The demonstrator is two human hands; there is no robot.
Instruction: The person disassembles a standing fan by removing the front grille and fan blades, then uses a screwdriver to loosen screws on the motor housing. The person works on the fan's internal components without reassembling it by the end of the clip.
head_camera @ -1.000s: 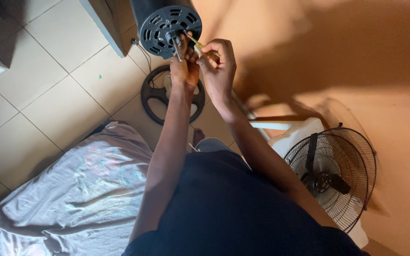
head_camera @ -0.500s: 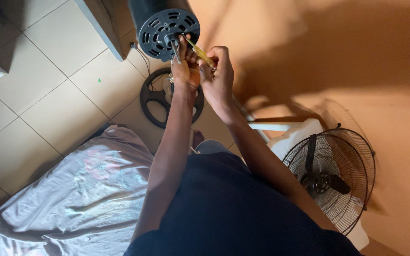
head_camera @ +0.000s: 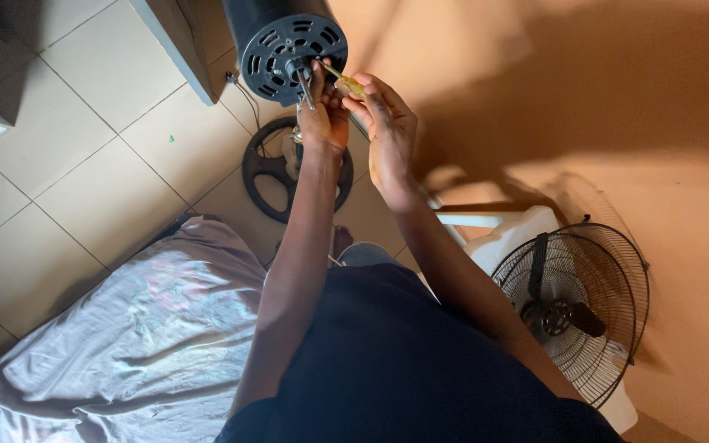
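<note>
At top of view, just above both hands: black fan motor (head_camera: 293, 45), shaft (head_camera: 305, 86) pointing down. Left hand (head_camera: 324, 115) curled against shaft, grip unchanged. Right hand (head_camera: 387, 127) pinching yellow-handled screwdriver (head_camera: 345, 80), shifted slightly since half second ago, tip at vented face. Round black base (head_camera: 266, 168) beneath left wrist.

There is just one view, from a camera on the person's head, looking almost straight down past the dark shirt to the tiled floor (head_camera: 67, 172). Both arms stretch away from it toward the top of the picture, so the hands are near. With only one view, no part is shared.
</note>
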